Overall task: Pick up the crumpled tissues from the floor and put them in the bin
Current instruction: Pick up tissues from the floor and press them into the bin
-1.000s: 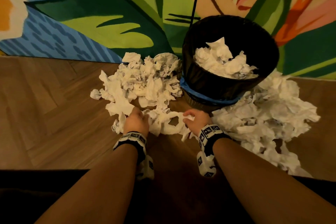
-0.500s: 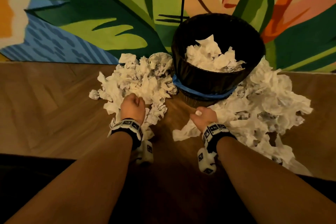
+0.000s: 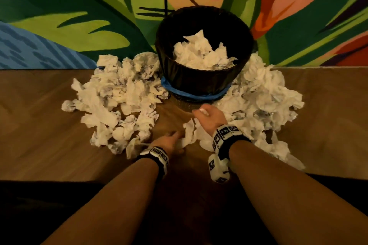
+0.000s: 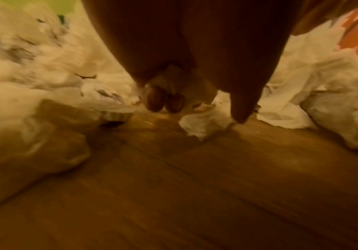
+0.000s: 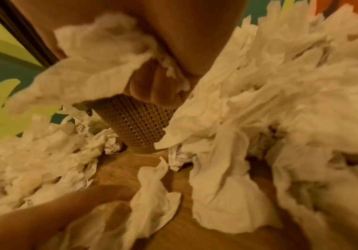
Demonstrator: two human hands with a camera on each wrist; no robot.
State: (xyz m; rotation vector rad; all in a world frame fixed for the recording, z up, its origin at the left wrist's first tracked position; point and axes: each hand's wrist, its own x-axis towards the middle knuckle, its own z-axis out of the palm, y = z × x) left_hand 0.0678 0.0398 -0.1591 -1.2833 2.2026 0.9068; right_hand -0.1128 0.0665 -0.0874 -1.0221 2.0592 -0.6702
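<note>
Flanking one bin (image 3: 201,83), two tissue heaps (image 3: 119,101); both hands (image 3: 169,142) clutching tissue (image 5: 101,67).

Both bare forearms are reaching forward and down, each wearing a marker band at the wrist. The left hand (image 3: 169,142) is lying low with fingers curled, its grip closing on tissue. The right hand (image 3: 211,118) is clutching a wad, fingers (image 5: 152,89) folded tight.

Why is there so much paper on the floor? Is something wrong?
Yes. Crumpled tissues lie in heaps on the wooden floor, one pile left and one right of the bin, which is only partly filled. Nothing looks broken.
</note>
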